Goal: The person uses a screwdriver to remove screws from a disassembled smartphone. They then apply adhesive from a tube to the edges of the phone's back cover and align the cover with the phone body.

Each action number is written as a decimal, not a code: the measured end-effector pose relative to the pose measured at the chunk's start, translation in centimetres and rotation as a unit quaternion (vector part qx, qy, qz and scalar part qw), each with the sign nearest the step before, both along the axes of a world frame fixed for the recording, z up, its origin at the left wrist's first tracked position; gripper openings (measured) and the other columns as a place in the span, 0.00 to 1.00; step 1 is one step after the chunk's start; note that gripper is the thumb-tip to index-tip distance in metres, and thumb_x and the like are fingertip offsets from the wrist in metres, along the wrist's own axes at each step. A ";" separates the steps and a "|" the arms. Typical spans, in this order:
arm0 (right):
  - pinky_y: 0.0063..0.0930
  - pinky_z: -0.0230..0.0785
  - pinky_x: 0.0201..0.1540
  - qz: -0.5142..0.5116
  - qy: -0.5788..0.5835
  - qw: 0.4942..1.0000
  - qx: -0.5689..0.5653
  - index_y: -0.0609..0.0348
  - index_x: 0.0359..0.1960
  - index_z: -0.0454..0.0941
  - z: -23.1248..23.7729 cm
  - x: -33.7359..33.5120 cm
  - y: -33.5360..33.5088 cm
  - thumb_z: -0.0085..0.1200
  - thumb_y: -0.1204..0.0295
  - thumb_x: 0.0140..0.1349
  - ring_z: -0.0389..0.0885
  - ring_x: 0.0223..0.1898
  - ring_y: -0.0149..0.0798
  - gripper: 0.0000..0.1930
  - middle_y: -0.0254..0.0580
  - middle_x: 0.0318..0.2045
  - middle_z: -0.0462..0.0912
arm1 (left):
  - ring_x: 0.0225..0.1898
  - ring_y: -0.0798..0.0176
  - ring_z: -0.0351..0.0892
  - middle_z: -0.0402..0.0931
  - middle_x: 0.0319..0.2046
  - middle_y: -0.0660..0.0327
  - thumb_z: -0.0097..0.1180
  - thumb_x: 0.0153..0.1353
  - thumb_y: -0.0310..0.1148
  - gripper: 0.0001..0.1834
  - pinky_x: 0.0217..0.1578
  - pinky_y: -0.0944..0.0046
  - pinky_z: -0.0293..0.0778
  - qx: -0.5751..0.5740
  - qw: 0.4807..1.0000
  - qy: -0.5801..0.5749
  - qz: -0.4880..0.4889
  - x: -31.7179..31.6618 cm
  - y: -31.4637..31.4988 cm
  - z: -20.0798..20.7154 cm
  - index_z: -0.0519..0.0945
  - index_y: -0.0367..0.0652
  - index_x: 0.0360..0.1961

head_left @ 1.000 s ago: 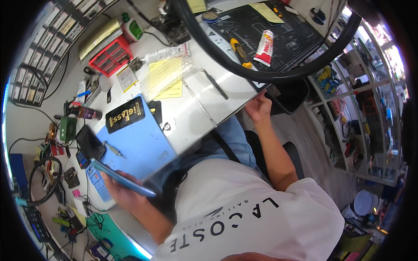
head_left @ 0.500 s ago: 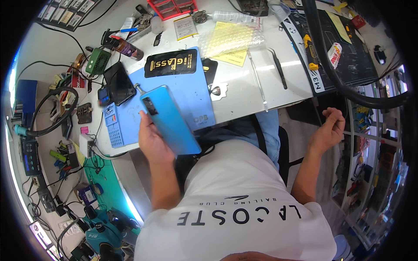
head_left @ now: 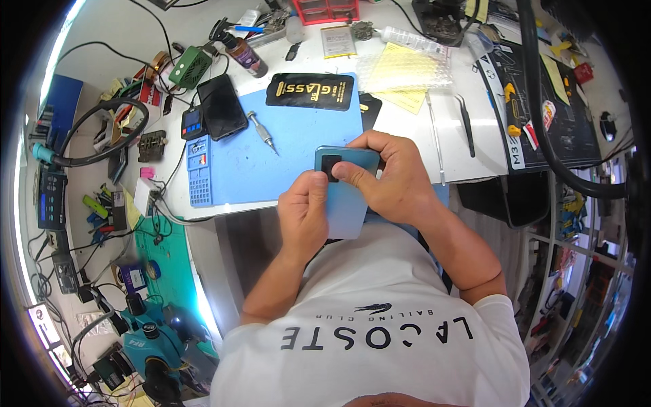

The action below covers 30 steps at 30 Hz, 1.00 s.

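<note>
My left grip (head_left: 303, 214) is wrapped along the left edge of the blue phone (head_left: 344, 216), and my right grip (head_left: 400, 176) clasps its top right side, thumb tip against the dark camera block (head_left: 329, 163). The phone is held back-side up by the near edge of the desk (head_left: 485, 136). I judge the step in hand to be two-handed handling at the camera end; the next move calls for a firm left hold and light right-thumb pressure. Beyond, a small screwdriver (head_left: 262, 131) lies on the blue mat (head_left: 305, 149), beside a dark-screened phone (head_left: 222, 107).
</note>
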State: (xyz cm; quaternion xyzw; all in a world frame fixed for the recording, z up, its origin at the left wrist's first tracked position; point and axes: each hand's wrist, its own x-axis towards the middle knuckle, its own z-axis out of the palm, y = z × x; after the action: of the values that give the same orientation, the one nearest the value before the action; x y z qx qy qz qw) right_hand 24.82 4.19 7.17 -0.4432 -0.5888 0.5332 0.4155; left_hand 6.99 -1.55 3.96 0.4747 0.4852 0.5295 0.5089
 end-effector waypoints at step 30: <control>0.24 0.77 0.55 -0.036 0.156 0.986 -0.040 0.77 0.58 0.74 -3.8 -3.2 -1.6 0.67 0.81 0.67 0.84 0.50 0.34 0.21 0.55 0.52 0.83 | 0.38 0.77 0.79 0.82 0.37 0.64 0.43 0.85 0.38 0.18 0.41 0.74 0.77 0.176 0.960 -0.139 0.167 -2.9 1.7 0.3 0.78 0.33 0.56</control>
State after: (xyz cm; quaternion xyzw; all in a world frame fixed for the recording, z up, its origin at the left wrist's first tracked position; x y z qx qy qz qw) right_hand 21.59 2.57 3.35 -0.3914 -0.4783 0.6041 0.5031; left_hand 4.13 0.13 4.23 0.3910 0.3813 0.7446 0.3837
